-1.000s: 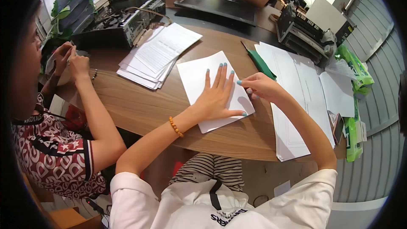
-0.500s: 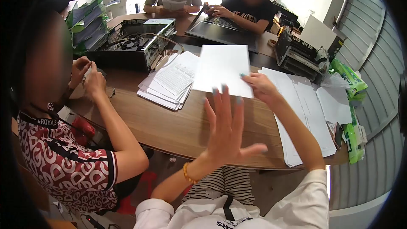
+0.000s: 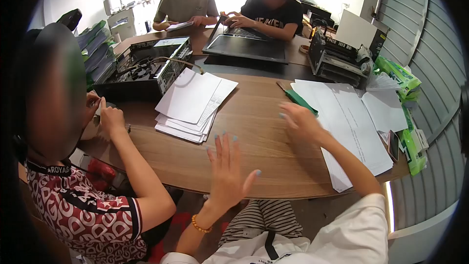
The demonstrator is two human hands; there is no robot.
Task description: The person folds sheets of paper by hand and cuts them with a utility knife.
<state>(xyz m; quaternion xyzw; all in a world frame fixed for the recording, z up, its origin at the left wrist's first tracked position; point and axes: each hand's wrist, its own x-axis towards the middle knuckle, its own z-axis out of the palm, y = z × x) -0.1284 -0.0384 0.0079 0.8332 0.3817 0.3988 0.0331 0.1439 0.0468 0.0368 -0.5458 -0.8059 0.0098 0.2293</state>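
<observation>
My left hand [image 3: 227, 173] is spread with nothing in it, held over the near edge of the wooden table [image 3: 259, 117]. Farther right, my right hand [image 3: 302, 123] hovers over the table, slightly blurred, its fingers apart and nothing in them. It is beside a green item [image 3: 301, 100], perhaps a pencil case, at the left edge of large white printed sheets [image 3: 349, 122]. A white sheet [image 3: 188, 97] lies on top of the stack of papers [image 3: 181, 135] left of centre, out of reach of both hands.
A co-worker [image 3: 85, 205] sits at the left, hands raised. Two people are across the table, one at an opened laptop [image 3: 246, 46]. An open computer case [image 3: 146, 68] stands behind the stack. Black hardware [image 3: 337, 61], a phone [image 3: 393, 145] and green packs [image 3: 398, 76] are at the right.
The white sheet has gone from under my left hand, through the air in my right hand, onto the stack at the left. My right hand has let go of it.
</observation>
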